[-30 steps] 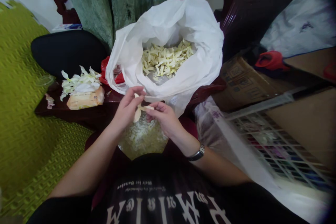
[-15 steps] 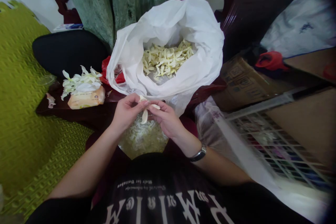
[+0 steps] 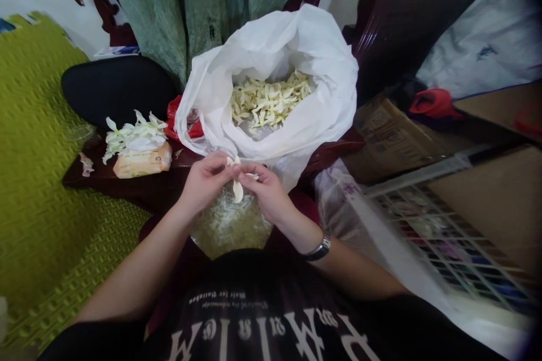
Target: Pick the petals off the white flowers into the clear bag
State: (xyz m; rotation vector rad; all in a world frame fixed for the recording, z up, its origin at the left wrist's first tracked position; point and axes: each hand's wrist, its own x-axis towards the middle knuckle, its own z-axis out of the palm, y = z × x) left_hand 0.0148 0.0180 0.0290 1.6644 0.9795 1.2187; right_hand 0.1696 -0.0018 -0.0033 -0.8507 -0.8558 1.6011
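Note:
Between my two hands is a pale cream flower (image 3: 237, 190) with long petals, one of them hanging down. My left hand (image 3: 208, 176) pinches it between thumb and fingers. My right hand (image 3: 267, 190) is closed on its other side, fingertips touching the petals. Below them, on my lap, lies a clear bag (image 3: 231, 223) with many small whitish pieces. Just beyond my hands stands a white plastic bag (image 3: 330, 118), its mouth wide, with a heap of cream flowers (image 3: 271, 100) inside.
On the dark wooden bench (image 3: 182, 166) at left are a tissue pack (image 3: 144, 162), a pile of white flowers (image 3: 133, 134) and a red bag (image 3: 173, 115). A black cushion (image 3: 116, 90) sits behind. Cardboard (image 3: 393, 135) and a white wire rack (image 3: 440, 242) are at right.
The view has shifted slightly, so the surroundings sit a little lower. Both hands remain together on the flower, whose petals have turned a little between the fingers.

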